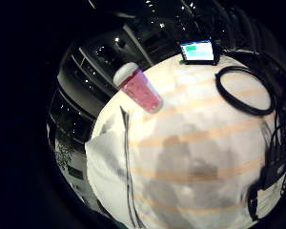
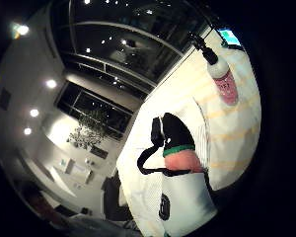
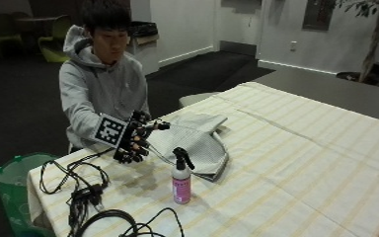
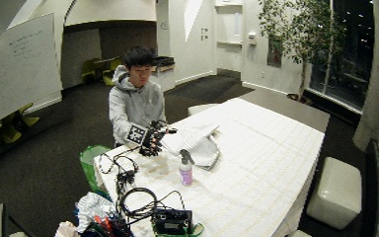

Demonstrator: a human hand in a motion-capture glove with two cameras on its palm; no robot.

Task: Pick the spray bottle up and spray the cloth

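The spray bottle (image 3: 181, 183), pink with a black trigger head, stands upright on the striped table (image 3: 294, 163) near its front. Behind it lies the grey-white cloth (image 3: 197, 141), folded and rumpled. My gloved right hand (image 3: 133, 139) hovers above the table, left of the cloth and behind-left of the bottle, touching neither. Its fingers hang loosely curled and hold nothing. The little finger side palm view shows the bottle (image 1: 141, 89) standing apart from the cloth (image 1: 107, 153). In the wide view the bottle (image 4: 185, 171) stands in front of the hand (image 4: 151, 138).
Tangled black cables (image 3: 78, 190) and a cable loop (image 3: 114, 220) lie on the table's left front corner. A green bin (image 3: 13, 174) stands beside the table there. A small device with a lit screen (image 1: 198, 51) sits at the table edge.
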